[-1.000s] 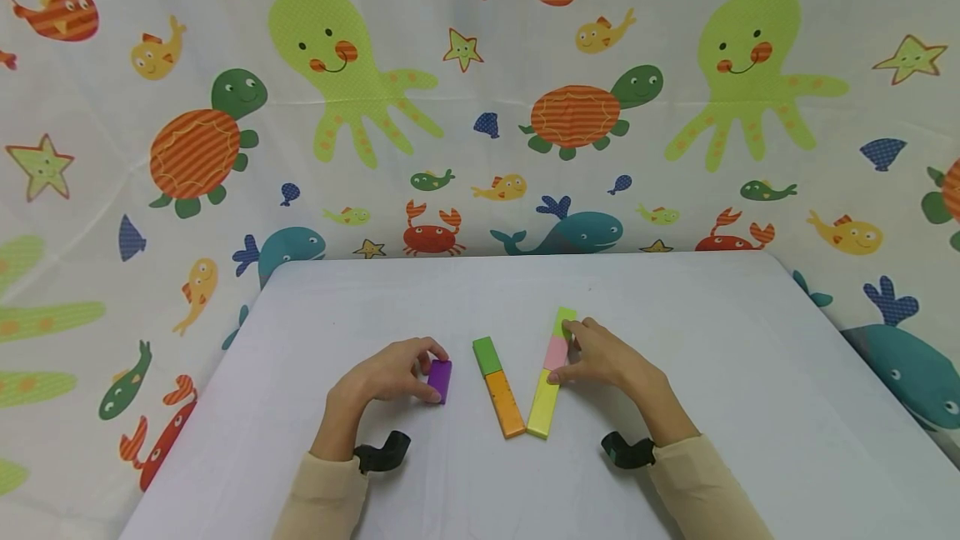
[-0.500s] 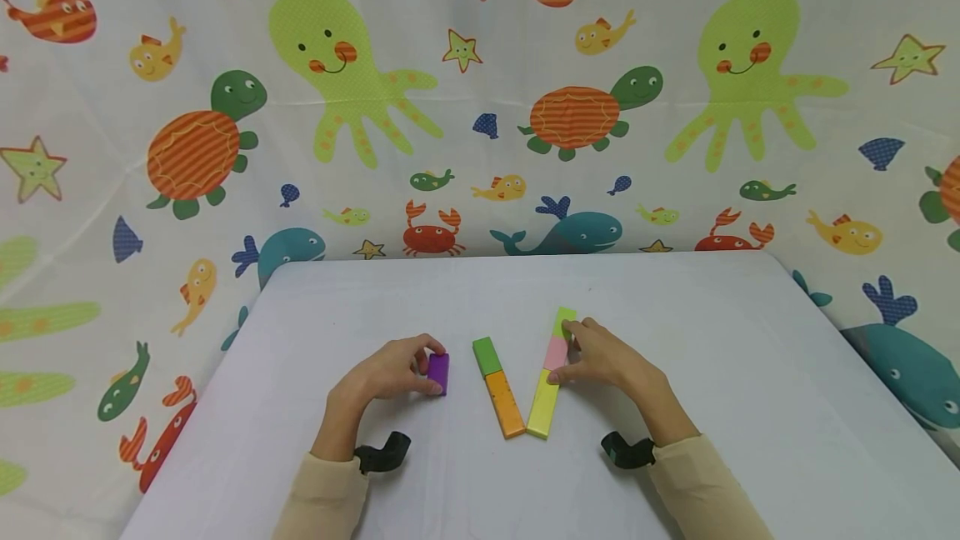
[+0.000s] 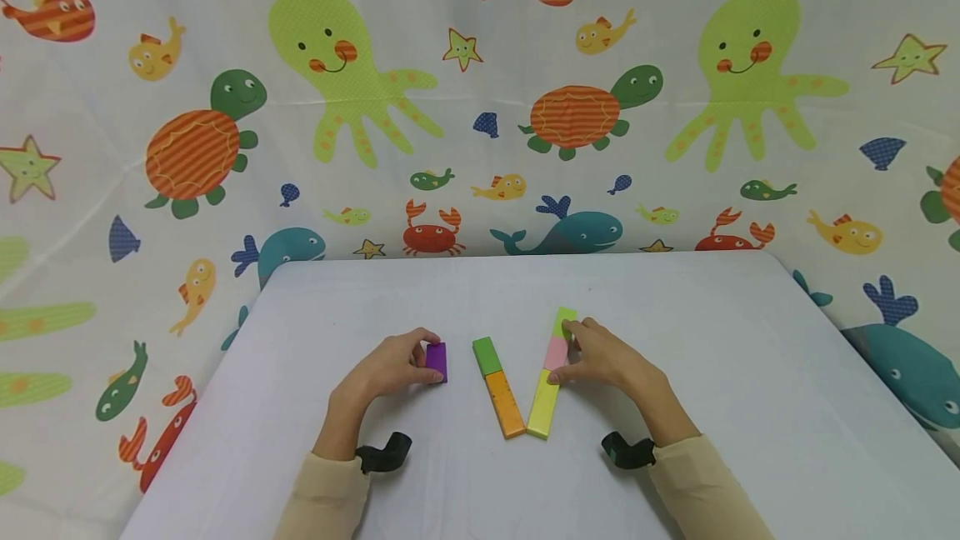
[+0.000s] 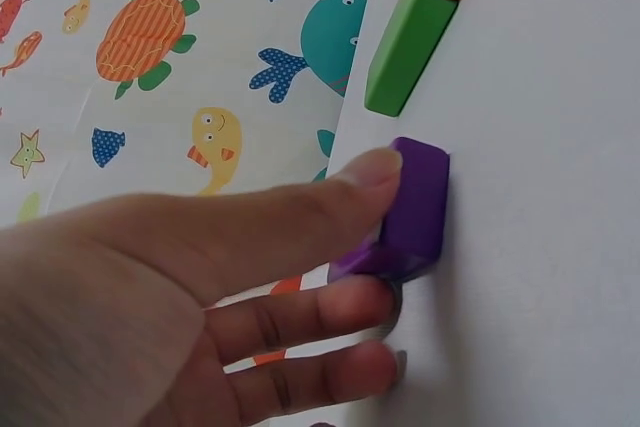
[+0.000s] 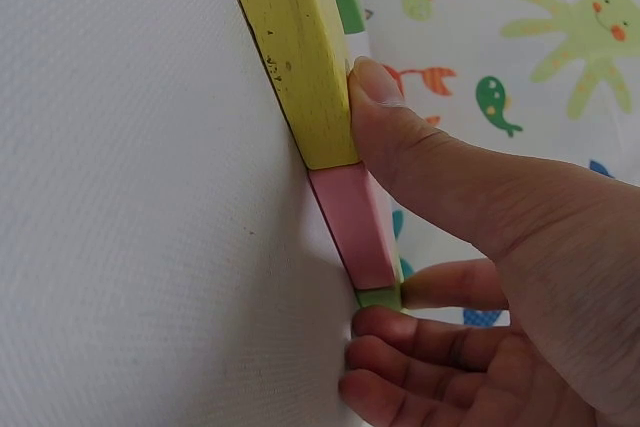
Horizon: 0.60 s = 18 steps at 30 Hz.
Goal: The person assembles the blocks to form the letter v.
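Note:
My left hand pinches a small purple block between thumb and fingers, close over the table. In the left wrist view the thumb lies along one side of the purple block. My right hand rests against a straight row of a yellow block, a pink block and a light green block. Its thumb touches the yellow block's side near the pink one, and its index finger touches the light green block; the other fingers hang loosely curled.
An orange block and a green block lie end to end between the hands. Their row meets the yellow block at the near end, forming a V. A white cloth covers the table; behind it hangs a sea-animal curtain.
My left hand has carried the purple block slightly away from my body, up beside the green block's level. The right hand and the blocks in the V have stayed put.

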### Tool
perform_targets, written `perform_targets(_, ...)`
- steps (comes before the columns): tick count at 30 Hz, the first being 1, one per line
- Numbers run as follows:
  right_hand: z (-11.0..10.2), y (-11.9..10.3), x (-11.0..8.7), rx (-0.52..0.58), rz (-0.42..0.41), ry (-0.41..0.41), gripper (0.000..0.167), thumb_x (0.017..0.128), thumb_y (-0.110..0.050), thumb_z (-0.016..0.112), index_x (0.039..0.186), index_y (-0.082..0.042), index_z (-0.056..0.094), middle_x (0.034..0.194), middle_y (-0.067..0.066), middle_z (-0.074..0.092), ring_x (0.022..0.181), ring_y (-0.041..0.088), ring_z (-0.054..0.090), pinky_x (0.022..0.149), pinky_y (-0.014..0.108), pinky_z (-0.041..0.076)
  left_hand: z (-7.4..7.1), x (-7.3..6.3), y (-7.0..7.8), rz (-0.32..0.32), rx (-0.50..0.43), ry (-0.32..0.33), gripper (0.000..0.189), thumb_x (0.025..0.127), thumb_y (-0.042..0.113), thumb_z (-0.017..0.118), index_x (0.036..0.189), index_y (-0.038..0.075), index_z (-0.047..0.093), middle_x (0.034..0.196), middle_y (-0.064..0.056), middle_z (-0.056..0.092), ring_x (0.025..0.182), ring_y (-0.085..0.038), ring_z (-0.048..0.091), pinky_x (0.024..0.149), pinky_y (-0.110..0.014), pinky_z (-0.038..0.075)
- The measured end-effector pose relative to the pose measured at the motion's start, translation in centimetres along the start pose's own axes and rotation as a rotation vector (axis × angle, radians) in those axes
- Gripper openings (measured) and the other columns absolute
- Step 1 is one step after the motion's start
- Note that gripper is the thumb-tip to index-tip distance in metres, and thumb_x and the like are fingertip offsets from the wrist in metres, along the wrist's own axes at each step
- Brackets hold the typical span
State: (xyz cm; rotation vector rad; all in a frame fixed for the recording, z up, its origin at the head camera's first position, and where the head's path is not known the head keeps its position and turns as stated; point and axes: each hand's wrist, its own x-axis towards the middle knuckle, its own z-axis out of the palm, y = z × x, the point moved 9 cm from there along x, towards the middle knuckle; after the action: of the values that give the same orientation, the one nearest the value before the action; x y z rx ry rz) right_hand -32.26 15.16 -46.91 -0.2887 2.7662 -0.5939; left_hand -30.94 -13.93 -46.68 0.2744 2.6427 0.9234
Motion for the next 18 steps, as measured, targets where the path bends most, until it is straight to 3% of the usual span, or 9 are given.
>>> perform_targets(11,0.00,-0.06,0.00,-0.003,-0.002,0.001,0.098,0.071,-0.051,0.087,0.147,-0.003,0.047,0.122,0.016,0.057,0.104,0.023,0.056,0.097,0.048,0.053,0.03,0.28,-0.10,-0.024,0.012,0.039,0.054,0.087,0.023,0.079,0.135,0.011,0.058,0.087,-0.003,0.058,0.081,-0.016,0.052,0.068,-0.028,0.044)
perform_targets(18,0.01,-0.09,-0.04,0.002,0.000,-0.003,0.099,0.071,-0.051,0.087,0.147,-0.003,0.047,0.120,0.015,0.057,0.104,0.023,0.055,0.096,0.047,0.053,-0.02,0.30,0.39,-0.006,0.004,0.092,0.053,0.089,0.020,0.076,0.136,0.007,0.057,0.085,-0.003,0.059,0.078,-0.016,0.052,0.067,-0.028,0.043)
